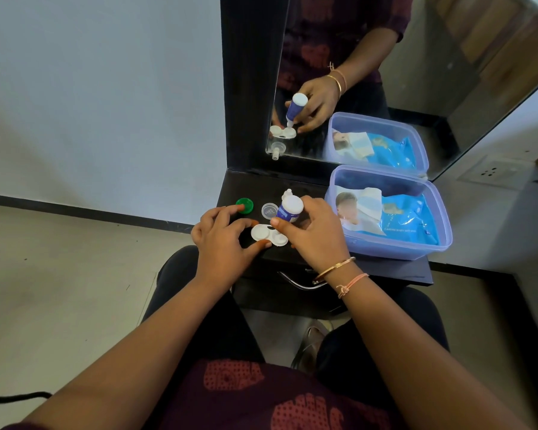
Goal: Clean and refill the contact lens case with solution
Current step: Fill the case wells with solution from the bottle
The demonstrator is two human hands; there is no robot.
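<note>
The white contact lens case [266,234] is lying flat near the front edge of the dark table [239,187], its two round wells sitting side by side and both uncapped. The left hand [221,243] is steadying it from the left, its thumb pressing on the near rim of the left well and a curled finger touching the far rim, so the fingers are clamping on the case. The right hand [316,235] is gripping the solution bottle [288,211], its fingers wrapping tight around the blue-labelled body. The bottle is tipping over the right well with its white base up, and the reflection is showing the nozzle pointing down at the case. Just beyond the case a clear cap [267,210] is resting on the table, and a green cap [245,205] is sitting to its left, close to the left hand's forefinger. To the right a translucent plastic box [441,225] is standing open, holding a blue pack of wipes [410,218]. At the far edge a mirror [416,88] is leaning upright, reflecting the hands and the box.
</note>
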